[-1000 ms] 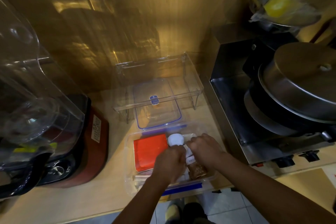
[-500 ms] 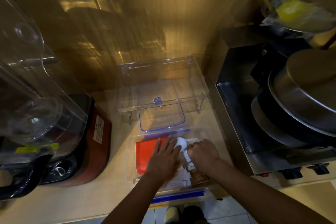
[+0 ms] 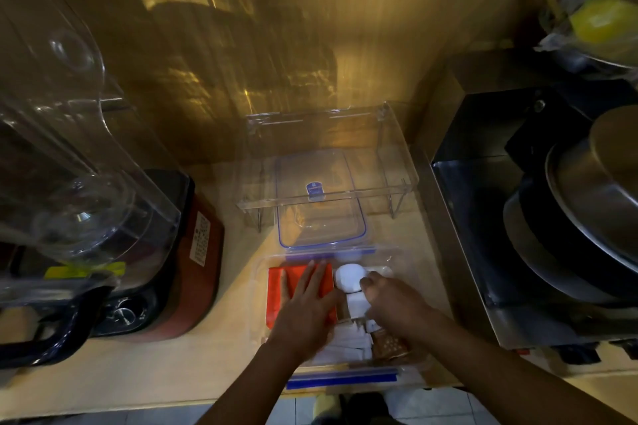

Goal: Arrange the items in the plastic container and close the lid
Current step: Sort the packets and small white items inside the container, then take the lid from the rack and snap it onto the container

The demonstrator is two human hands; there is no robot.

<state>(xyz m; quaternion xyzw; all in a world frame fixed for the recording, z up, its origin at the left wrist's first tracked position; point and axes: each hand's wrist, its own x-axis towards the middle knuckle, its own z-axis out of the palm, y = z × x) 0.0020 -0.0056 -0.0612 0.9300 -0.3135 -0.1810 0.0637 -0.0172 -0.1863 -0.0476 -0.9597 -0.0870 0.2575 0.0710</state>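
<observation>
Lower centre of frame: clear rectangular plastic container with blue clips (image 3: pixel 345 377) sits at the counter's near edge, uncovered. Its clear blue-rimmed lid (image 3: pixel 321 200) lies just behind it, partly under a clear acrylic shelf (image 3: pixel 328 162).

Left hand (image 3: pixel 307 307) spread flat, grasping nothing, pressing the flat orange-red packet (image 3: pixel 278 290) in the container's left half. Right hand (image 3: pixel 390 304) curled around small white items beside a round white cap (image 3: pixel 348 278); dim light, so the exact grip is probably a pinch.

Step in hand: arranging, 2 hands inside. Next: flatten contents below rim, then fetch lid.

Left hand (image 3: pixel 303 310), right hand (image 3: pixel 392 304) bare; forearms unsleeved, no jewellery.
</observation>
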